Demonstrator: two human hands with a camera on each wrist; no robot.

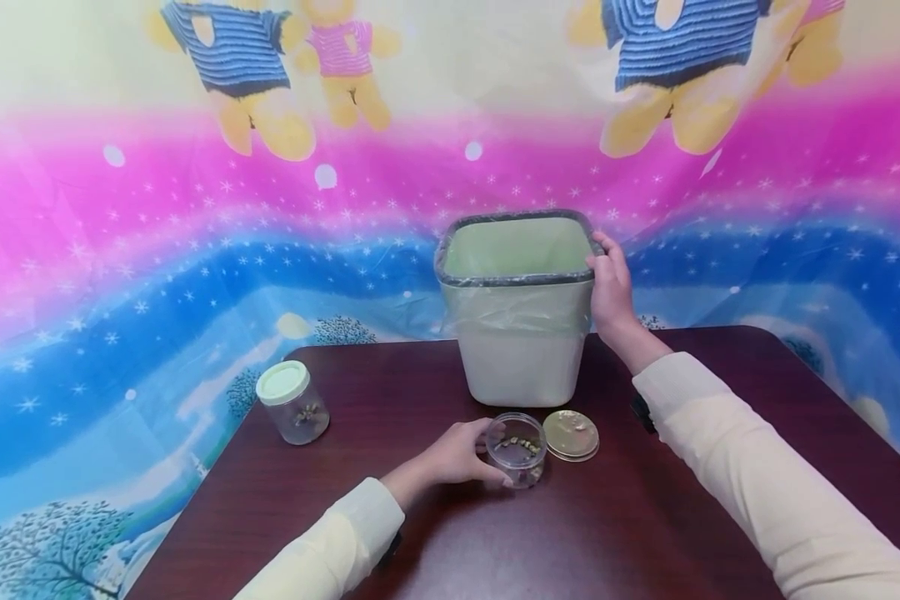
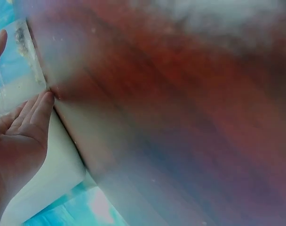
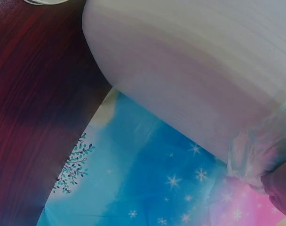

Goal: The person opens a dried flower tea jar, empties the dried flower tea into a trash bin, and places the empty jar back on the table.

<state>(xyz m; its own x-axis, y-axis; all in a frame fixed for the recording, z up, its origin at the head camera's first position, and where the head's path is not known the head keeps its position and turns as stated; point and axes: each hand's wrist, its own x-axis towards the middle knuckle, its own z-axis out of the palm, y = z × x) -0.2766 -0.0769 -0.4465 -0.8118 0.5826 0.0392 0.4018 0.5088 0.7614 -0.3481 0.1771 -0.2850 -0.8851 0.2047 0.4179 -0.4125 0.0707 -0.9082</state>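
Note:
A small clear plastic jar (image 1: 516,475) without a lid stands on the table, with brownish dried bits inside. My left hand (image 1: 459,454) holds it from the left, thumb in front and fingers behind; in the left wrist view the hand (image 2: 25,136) lies against the clear wall. Behind the jar stands a pale trash bin (image 1: 521,358), upright and lined with a clear bag under a dark rim. My right hand (image 1: 612,292) grips the bin's right rim. In the right wrist view only a little of that hand (image 3: 282,186) shows, beside the crumpled bag (image 3: 249,157).
A round gold-coloured lid (image 1: 570,435) lies flat just right of the jar, in front of the bin. At the table's left edge stands a second clear jar (image 1: 294,417) with a pale green lid. A printed cloth (image 1: 375,183) hangs behind the dark table (image 1: 390,383).

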